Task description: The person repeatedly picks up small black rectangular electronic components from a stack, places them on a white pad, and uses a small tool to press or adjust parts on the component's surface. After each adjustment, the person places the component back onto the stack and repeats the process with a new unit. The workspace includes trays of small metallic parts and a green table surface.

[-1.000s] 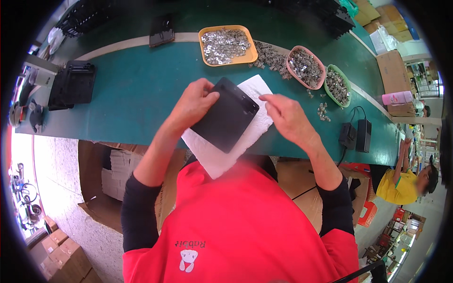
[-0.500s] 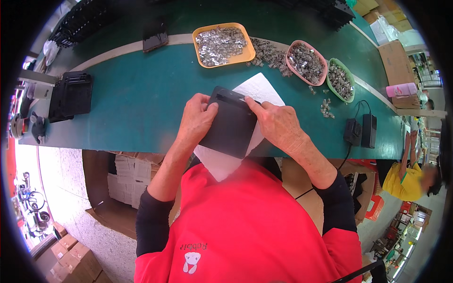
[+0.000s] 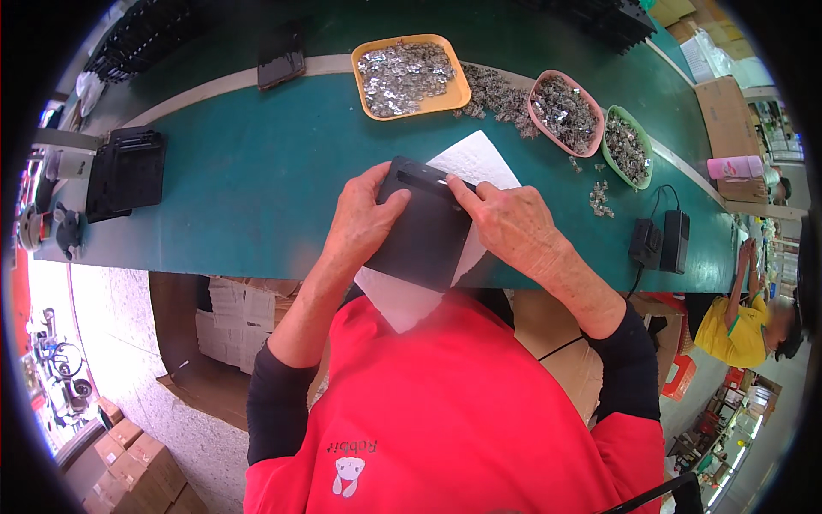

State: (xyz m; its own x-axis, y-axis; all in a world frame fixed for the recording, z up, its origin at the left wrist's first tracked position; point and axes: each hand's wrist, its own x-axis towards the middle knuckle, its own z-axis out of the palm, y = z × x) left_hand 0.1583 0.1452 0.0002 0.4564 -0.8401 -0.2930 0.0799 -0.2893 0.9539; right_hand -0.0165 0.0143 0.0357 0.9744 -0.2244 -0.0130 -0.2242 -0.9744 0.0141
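A flat black plastic panel (image 3: 421, 236) with a long slot near its far edge is held tilted in front of me. My left hand (image 3: 363, 221) grips its left side, thumb on top and fingers round the edge. On the right side, my right hand (image 3: 518, 230) grips the panel too, its index finger pressed at the right end of the slot. Something small and bright shows by that fingertip, too small to name. Under the panel lies a white foam-like sheet (image 3: 481, 161), one corner reaching toward my red shirt.
Small metal clips fill a yellow tray (image 3: 445, 106), a pink bowl (image 3: 556, 147) and a green bowl (image 3: 635, 182); more lie loose (image 3: 505, 98). Black adapters (image 3: 675, 240) sit right, black plastic parts (image 3: 128, 171) left. An open carton (image 3: 184, 360) stands below; a person in yellow (image 3: 732, 330) is far right.
The panel and both hands have shifted very slightly right in the picture. My right index finger stays at the slot, and both hands keep their hold.
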